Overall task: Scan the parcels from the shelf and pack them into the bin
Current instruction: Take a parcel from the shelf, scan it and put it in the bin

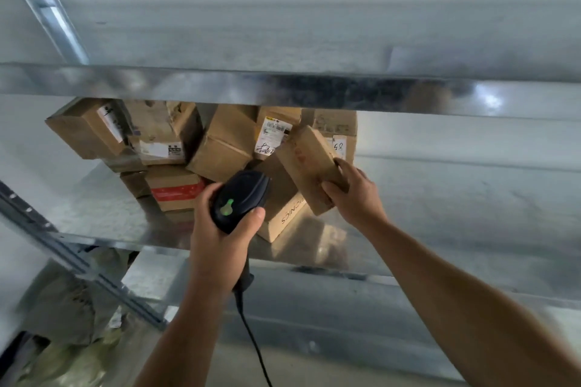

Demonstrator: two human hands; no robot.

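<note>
My left hand (220,229) grips a black handheld scanner (240,199) with a green light on its back; its cable hangs down toward the bottom edge. The scanner's head points at the pile of cardboard parcels (220,148) on the middle metal shelf (94,207). My right hand (352,192) holds a small brown parcel (306,163) by its lower end, tilted and lifted in front of the pile. That parcel's visible face shows faint red marks. No bin is in view.
A metal shelf board (283,91) runs across just above the pile. A slanted shelf rail (78,264) crosses the lower left. Grey-green plastic mail bags (72,308) lie on the level below at left. The right half of the middle shelf holds no parcels.
</note>
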